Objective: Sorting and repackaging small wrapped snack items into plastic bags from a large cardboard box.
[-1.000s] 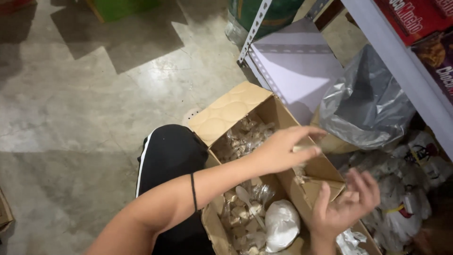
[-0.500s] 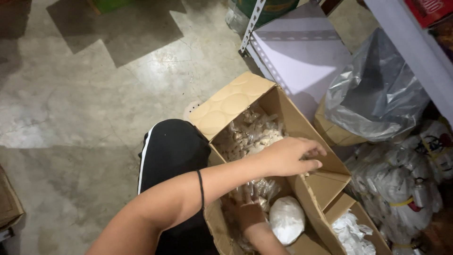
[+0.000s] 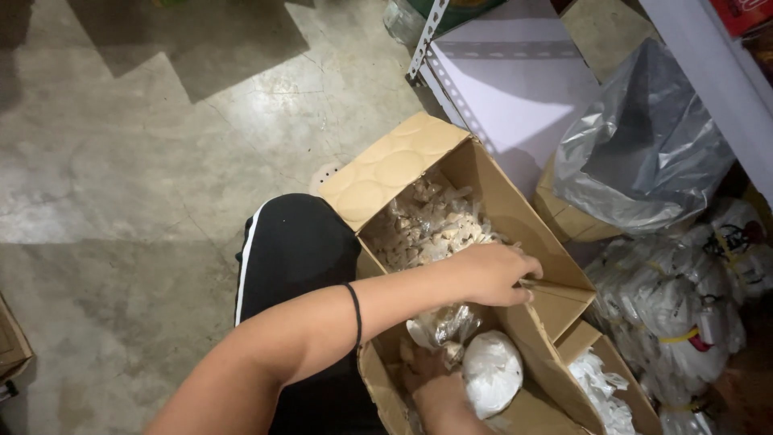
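Observation:
An open cardboard box (image 3: 491,185) stands on the floor beside my knee, filled with several clear plastic packets of pale pieces (image 3: 427,225). My left hand (image 3: 495,274) reaches across the box and grips the edge of its right-hand flap (image 3: 555,302). My right hand (image 3: 435,387) is down inside the box near its front end, fingers among the packets; what it holds is hidden. A round white bag (image 3: 493,372) lies in the box just right of that hand.
My black trouser leg with a white stripe (image 3: 282,266) lies left of the box on grey concrete floor. A grey plastic bag (image 3: 644,145) sits in another carton at right. Tied white bags (image 3: 684,314) pile up under a metal shelf (image 3: 708,64). A white panel (image 3: 507,72) leans behind.
My right hand has dropped from above the flap down into the box. My left hand has lowered onto the right flap's edge. The view has shifted slightly.

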